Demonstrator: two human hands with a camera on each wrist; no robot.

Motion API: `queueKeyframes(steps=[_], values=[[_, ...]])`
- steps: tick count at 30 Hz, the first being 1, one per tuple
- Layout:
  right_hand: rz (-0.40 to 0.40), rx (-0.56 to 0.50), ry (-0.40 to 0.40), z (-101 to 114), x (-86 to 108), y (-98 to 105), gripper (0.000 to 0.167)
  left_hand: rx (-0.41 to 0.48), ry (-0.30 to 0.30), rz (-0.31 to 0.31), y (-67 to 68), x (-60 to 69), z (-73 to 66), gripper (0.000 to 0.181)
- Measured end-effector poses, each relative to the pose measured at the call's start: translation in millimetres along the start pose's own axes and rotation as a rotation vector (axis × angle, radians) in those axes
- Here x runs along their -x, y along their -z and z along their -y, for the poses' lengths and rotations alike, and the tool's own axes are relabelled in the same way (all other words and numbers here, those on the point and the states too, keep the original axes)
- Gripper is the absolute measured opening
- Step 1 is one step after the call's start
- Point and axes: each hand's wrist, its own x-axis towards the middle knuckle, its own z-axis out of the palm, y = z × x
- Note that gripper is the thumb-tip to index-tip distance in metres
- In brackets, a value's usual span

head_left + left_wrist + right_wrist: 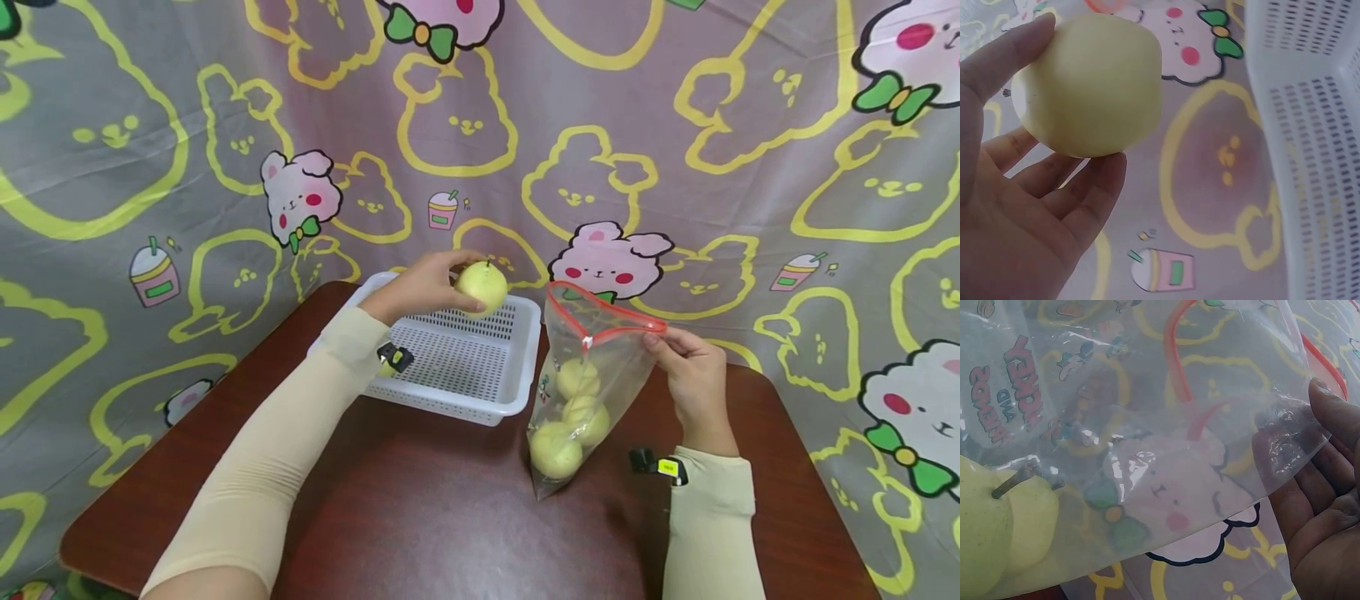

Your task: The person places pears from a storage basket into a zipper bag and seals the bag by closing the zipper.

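Above the white basket, my left hand [429, 287] grips a yellow-green pear [482, 288] with its stem up. In the left wrist view, the thumb and fingers curl round that pear [1094, 84]. My right hand [690, 371] pinches the right end of the red-rimmed opening of a clear zip bag [622, 375]. The bag's mouth gapes, with a white slider [588, 341] on its near edge. Several pears [556, 450] lie inside, toward the bottom. The right wrist view shows the printed film held between thumb and fingers, and pears [985, 525] behind it.
The white perforated basket [531, 354] stands on the dark red-brown table [450, 508], left of the bag. Part of another pear [385, 369] shows in its near left corner, mostly behind my left wrist. A patterned cloth [465, 108] hangs behind the table.
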Motion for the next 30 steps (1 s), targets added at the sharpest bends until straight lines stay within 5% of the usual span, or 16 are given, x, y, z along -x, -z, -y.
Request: queueKeyframes(steps=[21, 30], values=[[-0.011, 0.037, -0.031, 0, -0.3, 0, 0.017, 0.099, -0.112, -0.027, -10.7, -7.1, -41.9, 0.078], [-0.01, 0.046, -0.016, 0, -1.7, 0, 0.016, 0.176, -0.207, -0.031, -22.2, -13.8, -59.4, 0.075]])
